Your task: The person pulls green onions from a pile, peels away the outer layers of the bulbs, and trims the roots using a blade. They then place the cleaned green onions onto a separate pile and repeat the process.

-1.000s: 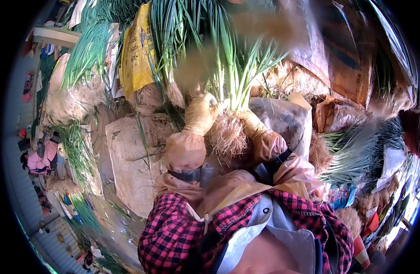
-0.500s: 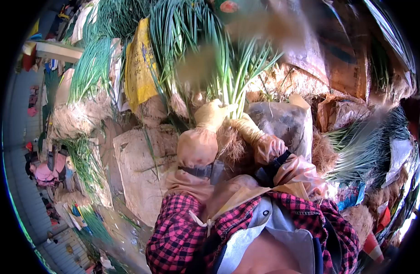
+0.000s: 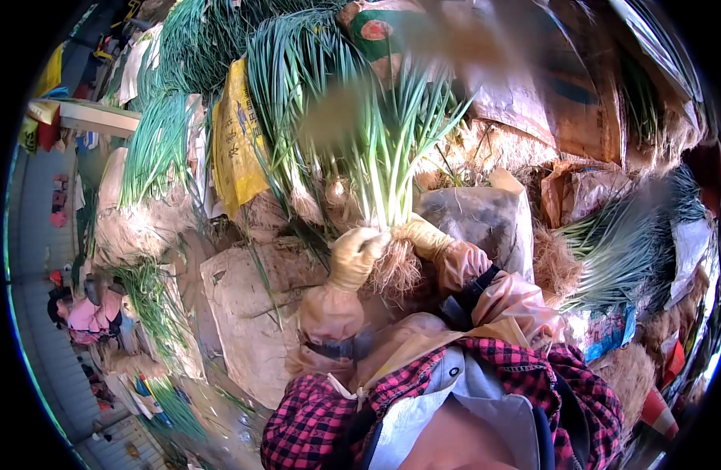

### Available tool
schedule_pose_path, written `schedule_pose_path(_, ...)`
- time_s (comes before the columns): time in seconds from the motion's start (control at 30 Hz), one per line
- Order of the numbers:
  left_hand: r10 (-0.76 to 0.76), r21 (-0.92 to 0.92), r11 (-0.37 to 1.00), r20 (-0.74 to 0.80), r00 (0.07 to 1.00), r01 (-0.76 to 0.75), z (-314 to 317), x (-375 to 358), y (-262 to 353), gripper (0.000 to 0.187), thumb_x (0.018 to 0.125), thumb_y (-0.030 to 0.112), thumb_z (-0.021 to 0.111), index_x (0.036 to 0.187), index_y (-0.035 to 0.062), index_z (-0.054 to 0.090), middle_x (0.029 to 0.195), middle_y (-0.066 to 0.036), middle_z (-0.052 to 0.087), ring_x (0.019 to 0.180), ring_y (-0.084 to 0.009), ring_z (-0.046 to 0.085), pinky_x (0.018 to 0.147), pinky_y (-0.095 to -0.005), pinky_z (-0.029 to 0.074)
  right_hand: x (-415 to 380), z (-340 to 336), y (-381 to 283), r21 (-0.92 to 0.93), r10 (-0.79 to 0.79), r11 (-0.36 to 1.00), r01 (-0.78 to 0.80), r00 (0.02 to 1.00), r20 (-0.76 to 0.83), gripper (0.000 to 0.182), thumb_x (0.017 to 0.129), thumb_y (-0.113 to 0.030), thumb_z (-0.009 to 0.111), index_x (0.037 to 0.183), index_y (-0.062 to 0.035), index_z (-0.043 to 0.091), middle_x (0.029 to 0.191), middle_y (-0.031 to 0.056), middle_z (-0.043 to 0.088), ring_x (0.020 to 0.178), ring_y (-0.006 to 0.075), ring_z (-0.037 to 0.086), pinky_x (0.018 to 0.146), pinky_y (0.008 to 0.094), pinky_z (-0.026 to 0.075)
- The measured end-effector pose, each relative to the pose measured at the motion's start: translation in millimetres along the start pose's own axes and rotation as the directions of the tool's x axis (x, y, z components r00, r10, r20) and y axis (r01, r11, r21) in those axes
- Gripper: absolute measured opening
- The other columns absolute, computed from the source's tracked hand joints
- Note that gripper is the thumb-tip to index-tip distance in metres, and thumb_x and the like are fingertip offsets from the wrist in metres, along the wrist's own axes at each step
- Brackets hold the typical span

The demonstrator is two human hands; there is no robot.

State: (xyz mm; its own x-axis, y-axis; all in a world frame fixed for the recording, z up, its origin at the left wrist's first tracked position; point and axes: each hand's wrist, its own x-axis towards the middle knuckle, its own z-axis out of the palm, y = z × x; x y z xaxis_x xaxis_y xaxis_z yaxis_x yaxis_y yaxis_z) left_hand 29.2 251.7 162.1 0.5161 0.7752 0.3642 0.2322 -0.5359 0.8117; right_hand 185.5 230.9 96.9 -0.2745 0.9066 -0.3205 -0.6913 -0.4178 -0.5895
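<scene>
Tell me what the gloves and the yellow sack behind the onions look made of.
The tan gloves on the left hand and right hand look like matte rubber or coated fabric: smooth, softly creased. The yellow printed sack seems woven plastic, stiffly folded; the weave itself is too small to confirm.

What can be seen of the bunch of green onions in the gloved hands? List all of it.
The bunch of green onions stands nearly upright, long green leaves fanning upward, pale stalks pressed together lower down, and a tangled tuft of tan, soil-coloured roots hanging at the base. The left hand and right hand, both in yellowish gloves, clasp it from either side just above the roots. It is held in front of a grey sack. A blurred patch hides some of the leaf tips.
</scene>
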Motion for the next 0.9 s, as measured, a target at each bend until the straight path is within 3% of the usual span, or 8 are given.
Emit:
schedule_pose_path(0.07,-0.455,-0.422,0.844,-0.236,0.859,0.331,-13,-15,-2,0.019,0.088,0.022,0.055,0.078,0.0057,0.055,0.061,-0.002,0.055,0.050,-0.0077,0.048,0.045,-0.0217,0.039,5,-11,7,-0.077,0.025,0.997,-0.020,0.997,0.070,0.022,0.071,0.002,0.063,0.093,0.0022,0.063,0.083,0.0105,0.065,0.077,0.0191,0.061,0.072,0.0298,0.048)
schedule_pose_path(0.27,-0.575,-0.571,0.772,-0.442,0.688,0.279,-23,-2,-26,0.016,0.090,0.018,0.052,0.082,0.0042,0.053,0.066,-0.001,0.053,0.054,-0.0079,0.046,0.049,-0.0221,0.038,0,1,-3,-0.003,0.083,0.996,-0.084,0.992,0.092,0.021,0.073,-0.001,0.061,0.094,0.0023,0.062,0.085,0.0101,0.064,0.077,0.0185,0.061,0.072,0.0306,0.049)
schedule_pose_path(0.33,-0.433,-0.558,0.772,-0.110,0.895,0.305,9,4,-20,0.014,0.089,0.016,0.053,0.085,0.0037,0.055,0.069,-0.002,0.056,0.058,-0.0082,0.051,0.051,-0.0216,0.041,-3,16,-7,0.095,0.035,0.995,-0.033,0.999,-0.027,0.017,0.077,-0.005,0.058,0.093,-0.0009,0.062,0.079,0.0072,0.063,0.070,0.0161,0.059,0.067,0.0291,0.049)
schedule_pose_path(0.47,-0.365,-0.459,0.756,0.297,0.882,0.467,24,21,25,0.016,0.088,0.021,0.056,0.083,0.0053,0.056,0.064,0.000,0.055,0.058,-0.0077,0.053,0.051,-0.0218,0.042,1,-12,-6,-0.090,0.098,0.993,-0.075,0.952,0.291,0.023,0.083,-0.019,0.059,0.101,-0.0042,0.060,0.087,0.0030,0.062,0.068,0.0091,0.057,0.056,0.0213,0.046)
schedule_pose_path(0.6,-0.490,-0.883,0.458,-0.151,0.859,0.106,-1,21,-25,0.026,0.087,0.033,0.057,0.077,0.0100,0.053,0.063,0.002,0.052,0.057,-0.0070,0.051,0.051,-0.0202,0.041,-4,1,-6,-0.074,0.140,0.987,-0.142,0.990,-0.021,0.021,0.082,-0.018,0.059,0.097,-0.0034,0.062,0.085,0.0071,0.064,0.071,0.0128,0.060,0.063,0.0258,0.050)
schedule_pose_path(0.7,-0.704,-0.538,0.684,-0.310,0.639,0.493,0,15,-41,0.034,0.086,0.040,0.056,0.101,0.0098,0.054,0.080,-0.002,0.057,0.069,-0.0078,0.055,0.058,-0.0198,0.044,13,-13,15,-0.163,0.067,0.984,-0.066,0.998,0.001,0.020,0.081,-0.017,0.060,0.095,-0.0030,0.062,0.081,0.0068,0.064,0.069,0.0145,0.060,0.066,0.0279,0.050)
schedule_pose_path(0.77,-0.776,-0.540,0.367,0.271,0.569,0.758,16,5,-63,0.050,0.084,0.036,0.060,0.122,0.0074,0.045,0.089,-0.003,0.057,0.065,-0.0108,0.054,0.064,-0.0231,0.047,5,-3,7,0.009,0.169,0.985,-0.170,0.985,0.042,0.019,0.080,-0.015,0.060,0.094,-0.0025,0.062,0.081,0.0062,0.064,0.069,0.0145,0.060,0.065,0.0283,0.050)
schedule_pose_path(0.9,-0.776,-0.596,0.522,-0.034,0.630,0.611,35,12,-104,0.033,0.086,0.031,0.059,0.061,0.0088,0.057,0.051,0.003,0.047,0.046,-0.0075,0.040,0.041,-0.0228,0.026,11,-18,16,0.025,0.174,0.984,-0.175,0.983,0.062,0.018,0.080,-0.014,0.059,0.094,-0.0016,0.062,0.082,0.0056,0.064,0.069,0.0139,0.059,0.067,0.0291,0.049)
